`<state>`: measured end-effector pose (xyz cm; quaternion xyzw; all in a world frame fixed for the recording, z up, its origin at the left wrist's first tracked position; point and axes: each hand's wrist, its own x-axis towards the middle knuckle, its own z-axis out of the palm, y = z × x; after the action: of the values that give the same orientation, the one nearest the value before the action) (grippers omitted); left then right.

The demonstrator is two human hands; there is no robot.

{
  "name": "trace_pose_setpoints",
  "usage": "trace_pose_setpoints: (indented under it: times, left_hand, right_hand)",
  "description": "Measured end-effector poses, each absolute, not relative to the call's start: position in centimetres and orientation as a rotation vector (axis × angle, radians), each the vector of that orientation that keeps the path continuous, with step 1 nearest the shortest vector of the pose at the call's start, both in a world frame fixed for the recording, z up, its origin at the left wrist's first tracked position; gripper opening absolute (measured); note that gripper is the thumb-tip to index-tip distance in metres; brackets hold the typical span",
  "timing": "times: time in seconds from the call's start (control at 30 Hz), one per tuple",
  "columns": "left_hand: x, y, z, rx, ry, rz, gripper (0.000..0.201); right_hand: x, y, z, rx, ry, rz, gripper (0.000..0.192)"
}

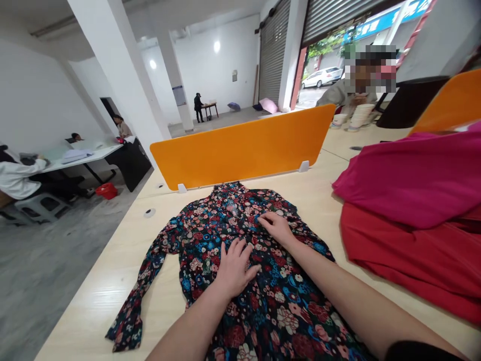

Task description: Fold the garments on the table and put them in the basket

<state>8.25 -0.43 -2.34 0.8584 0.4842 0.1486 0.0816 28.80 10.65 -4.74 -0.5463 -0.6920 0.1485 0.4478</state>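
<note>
A dark floral long-sleeved garment with a high collar lies face up on the pale wooden table. Its lower end runs out of view, so I cannot tell whether it is a blouse or a dress. One sleeve stretches out to the left; the other is mostly hidden by my right arm. My left hand rests flat on the middle of the front, fingers spread. Higher up on the chest, my right hand has its fingers curled together, with the fingertips pinching the cloth.
An orange divider stands just beyond the collar. Magenta cloth and red cloth are heaped on the right. Stacked white cups stand near a person across the table. Other people sit at a desk on the left.
</note>
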Motion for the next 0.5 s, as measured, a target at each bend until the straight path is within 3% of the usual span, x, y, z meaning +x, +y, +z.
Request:
trace_pose_setpoints:
  times: [0.2, 0.37, 0.5]
  left_hand:
    - [4.9, 4.0, -0.6, 2.426, 1.722, 0.848, 0.030]
    - [2.8, 11.5, 1.0, 2.581, 1.898, 0.647, 0.031]
    - [3.0, 14.5, 0.6, 2.503, 1.879, 0.588, 0.017]
  right_hand:
    - [31.3, 12.0, -4.9, -1.483, -1.741, -0.001, 0.027]
    - [33.4, 13.8, -5.7, -1.599, -1.780, -0.034, 0.041]
    - [34.5, 14.1, -5.8, -1.636, -1.778, -0.019, 0.046]
